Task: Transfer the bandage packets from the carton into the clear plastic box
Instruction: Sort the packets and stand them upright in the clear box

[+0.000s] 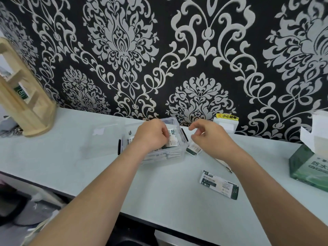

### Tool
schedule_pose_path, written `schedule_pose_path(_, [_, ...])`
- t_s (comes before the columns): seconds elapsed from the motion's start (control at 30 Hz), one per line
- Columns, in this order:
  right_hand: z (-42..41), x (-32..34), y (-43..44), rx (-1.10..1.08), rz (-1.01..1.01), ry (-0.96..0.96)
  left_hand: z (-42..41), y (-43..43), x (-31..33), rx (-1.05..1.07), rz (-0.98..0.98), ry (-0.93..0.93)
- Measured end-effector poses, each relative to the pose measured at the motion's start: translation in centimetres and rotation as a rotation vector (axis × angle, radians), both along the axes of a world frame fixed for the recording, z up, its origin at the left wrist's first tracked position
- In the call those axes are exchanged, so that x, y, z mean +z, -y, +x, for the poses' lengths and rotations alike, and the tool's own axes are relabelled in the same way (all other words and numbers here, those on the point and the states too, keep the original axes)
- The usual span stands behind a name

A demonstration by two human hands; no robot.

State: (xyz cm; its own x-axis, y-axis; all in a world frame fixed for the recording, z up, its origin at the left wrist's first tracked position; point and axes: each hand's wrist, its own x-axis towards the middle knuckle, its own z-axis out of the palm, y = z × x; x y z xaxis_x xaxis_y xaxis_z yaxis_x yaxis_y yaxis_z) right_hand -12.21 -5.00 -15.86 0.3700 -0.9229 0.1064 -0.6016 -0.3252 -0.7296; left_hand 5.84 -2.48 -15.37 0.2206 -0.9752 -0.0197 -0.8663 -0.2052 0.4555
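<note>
The left hand is down in the clear box, fingers curled round an upright packet on the pile. The right hand hangs just beside the box, fingers loose, holding nothing. A small packet lies under it on the table, a flat packet nearer me. The green carton sits well off to the right. The box looks full, so a hard push could spill packets, and the two loose ones might get forgotten

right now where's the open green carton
In the head view, the open green cardboard carton sits on the pale counter at the far right edge, beyond the right hand, with a loose green-and-white bandage packet between it and the clear plastic box.
</note>
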Motion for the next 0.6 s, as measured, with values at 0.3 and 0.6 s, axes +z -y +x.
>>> schedule_pose_path(0.3, [-5.4, 0.6, -3.9, 0.218, 0.254, -0.824, -0.5, -1.1, 0.8, 0.078, -0.132, -0.066])
schedule_pose_path(0.6, [-5.8, -1.1, -4.7, 0.226, 0.257, -0.768, -9.9, -4.9, 0.1, -0.267, -0.097, -0.172])
